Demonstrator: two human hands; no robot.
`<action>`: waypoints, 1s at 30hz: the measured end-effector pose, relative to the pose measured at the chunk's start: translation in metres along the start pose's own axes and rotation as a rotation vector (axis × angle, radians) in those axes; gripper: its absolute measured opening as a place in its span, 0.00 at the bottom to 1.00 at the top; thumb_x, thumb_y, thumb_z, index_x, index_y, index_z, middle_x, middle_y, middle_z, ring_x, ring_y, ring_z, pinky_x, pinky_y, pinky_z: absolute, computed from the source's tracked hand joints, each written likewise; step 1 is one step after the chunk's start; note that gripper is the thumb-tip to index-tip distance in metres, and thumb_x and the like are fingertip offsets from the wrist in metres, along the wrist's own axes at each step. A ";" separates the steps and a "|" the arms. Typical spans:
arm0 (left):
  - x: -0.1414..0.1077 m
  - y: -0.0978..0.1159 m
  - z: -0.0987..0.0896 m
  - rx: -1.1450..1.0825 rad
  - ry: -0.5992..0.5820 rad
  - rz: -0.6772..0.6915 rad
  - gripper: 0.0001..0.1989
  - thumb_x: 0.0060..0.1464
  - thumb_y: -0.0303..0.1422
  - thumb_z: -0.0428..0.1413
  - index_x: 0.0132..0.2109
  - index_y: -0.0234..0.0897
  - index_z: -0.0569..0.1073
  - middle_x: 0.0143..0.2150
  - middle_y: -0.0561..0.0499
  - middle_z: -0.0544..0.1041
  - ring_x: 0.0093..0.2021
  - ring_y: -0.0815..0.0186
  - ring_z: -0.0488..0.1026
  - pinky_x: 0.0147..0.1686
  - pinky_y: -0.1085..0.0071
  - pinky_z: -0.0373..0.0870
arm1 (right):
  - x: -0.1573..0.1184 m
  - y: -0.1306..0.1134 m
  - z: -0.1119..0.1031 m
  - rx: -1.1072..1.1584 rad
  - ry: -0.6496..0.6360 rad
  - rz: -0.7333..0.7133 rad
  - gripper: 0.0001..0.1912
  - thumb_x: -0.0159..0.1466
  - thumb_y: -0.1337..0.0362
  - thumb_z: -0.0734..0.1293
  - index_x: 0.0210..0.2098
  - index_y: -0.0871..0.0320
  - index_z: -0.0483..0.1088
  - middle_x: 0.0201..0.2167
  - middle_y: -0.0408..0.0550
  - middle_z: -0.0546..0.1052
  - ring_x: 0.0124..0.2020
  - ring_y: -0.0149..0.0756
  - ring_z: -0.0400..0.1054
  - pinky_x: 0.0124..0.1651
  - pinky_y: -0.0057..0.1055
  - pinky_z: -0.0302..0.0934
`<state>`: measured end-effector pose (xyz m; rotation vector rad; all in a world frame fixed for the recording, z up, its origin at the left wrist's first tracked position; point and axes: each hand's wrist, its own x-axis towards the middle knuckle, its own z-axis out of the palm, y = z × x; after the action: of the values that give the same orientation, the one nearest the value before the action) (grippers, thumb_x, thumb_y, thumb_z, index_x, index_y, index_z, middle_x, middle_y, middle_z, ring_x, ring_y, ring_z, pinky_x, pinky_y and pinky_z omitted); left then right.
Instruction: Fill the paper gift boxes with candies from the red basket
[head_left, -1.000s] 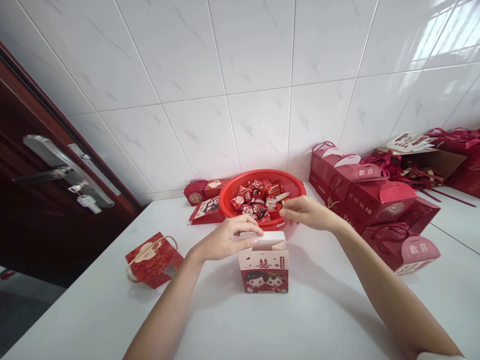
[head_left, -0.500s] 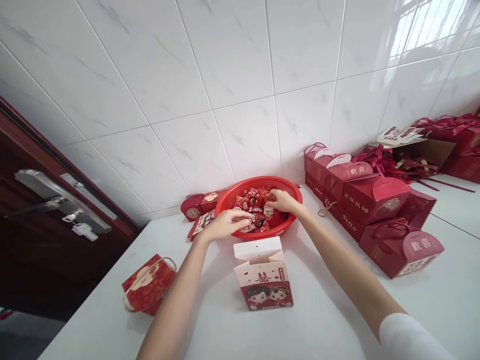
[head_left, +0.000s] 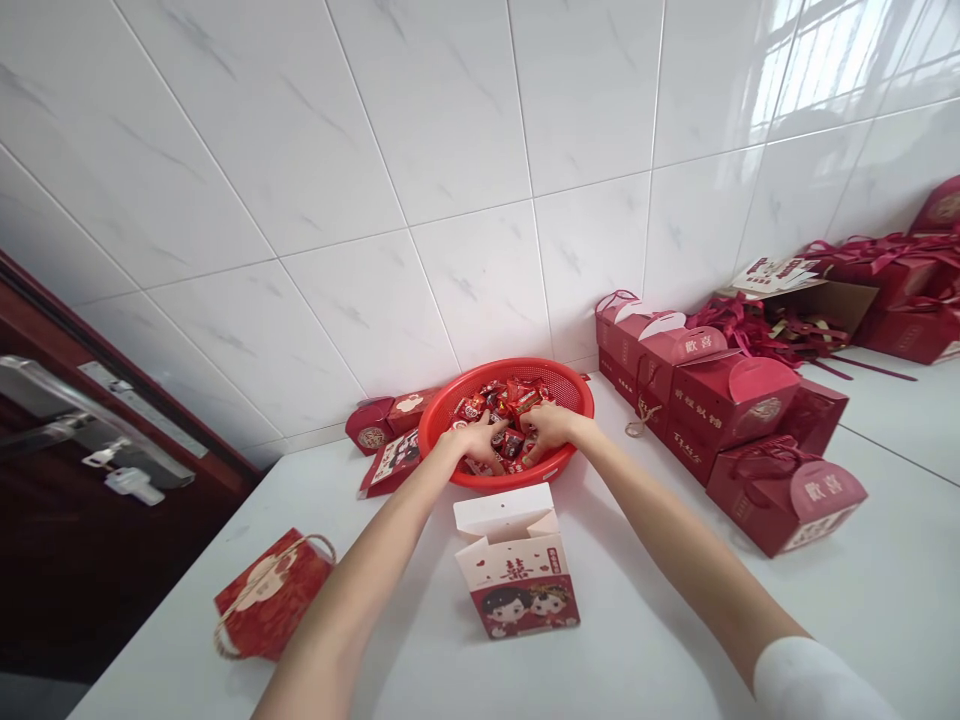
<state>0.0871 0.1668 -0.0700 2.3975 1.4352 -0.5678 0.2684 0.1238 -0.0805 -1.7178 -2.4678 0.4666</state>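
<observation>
Both of my hands are down in a red plastic basket [head_left: 431, 432] of red-wrapped candies [head_left: 513, 444]. My left hand [head_left: 480, 441] lies on the candies in the left part, its fingers apart. Opposite it, my right hand [head_left: 550, 428] touches the candies with its fingers bent and spread, the tips pointing down. No candy is visibly gripped in either hand. In front of the basket stands a white and red box [head_left: 520, 590] with a printed couple, its top flap up and its mouth uncovered.
A red bag-like box with a rope handle [head_left: 276, 596] sits at the left. Small red boxes [head_left: 371, 425] are behind the basket's left side. Several red gift boxes [head_left: 731, 405] line the right, near a carton [head_left: 844, 300] of ribbons. A door handle [head_left: 82, 425] is at far left.
Both hands have gone lower into the candies; my left hand has moved right and its fingers have spread. The view has shifted slightly.
</observation>
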 end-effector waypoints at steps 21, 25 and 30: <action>0.002 -0.003 0.006 -0.267 0.351 0.167 0.15 0.38 0.28 0.63 0.36 0.40 0.70 0.32 0.55 0.76 0.34 0.61 0.74 0.30 0.71 0.64 | -0.003 0.011 0.004 0.560 0.225 -0.072 0.09 0.47 0.74 0.71 0.24 0.57 0.68 0.24 0.39 0.73 0.30 0.33 0.67 0.36 0.27 0.57; 0.003 -0.006 0.005 -0.350 0.542 0.145 0.06 0.45 0.27 0.58 0.33 0.39 0.69 0.34 0.52 0.77 0.36 0.62 0.74 0.34 0.70 0.65 | 0.000 0.019 0.009 0.680 0.354 -0.034 0.08 0.49 0.71 0.68 0.27 0.57 0.65 0.26 0.40 0.73 0.30 0.33 0.68 0.34 0.27 0.60; 0.006 -0.010 0.004 -0.385 0.643 0.112 0.04 0.47 0.27 0.56 0.30 0.39 0.68 0.33 0.51 0.78 0.36 0.62 0.74 0.36 0.70 0.66 | 0.002 0.025 0.012 0.942 0.523 -0.009 0.10 0.46 0.66 0.68 0.28 0.56 0.64 0.25 0.41 0.71 0.28 0.33 0.66 0.32 0.29 0.60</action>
<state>0.0798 0.1737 -0.0769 2.4052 1.4391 0.5176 0.2868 0.1315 -0.1000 -1.2017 -1.4927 0.8576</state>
